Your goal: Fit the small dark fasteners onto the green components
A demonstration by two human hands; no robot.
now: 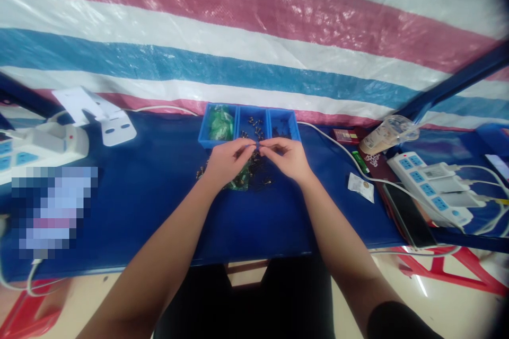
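My left hand (231, 160) and my right hand (287, 157) meet at their fingertips just in front of a blue three-part bin (238, 126). Both hands are pinched closed; whatever is between the fingers is too small to make out. The left compartment holds a green plastic bag (220, 124), the middle one small metal screws (257, 128), the right one small dark parts (281, 128). Below my hands, more small metal parts (267, 182) and a piece of green plastic (239, 181) lie on the blue table (254, 228), partly hidden by my left hand.
To the right are a power strip (427, 188), a dark phone (409, 214), a plastic cup (387, 135), a white packet (360, 187) and a white cable (338, 145). At the left stand a white stand (118, 128) and another power strip (59, 143).
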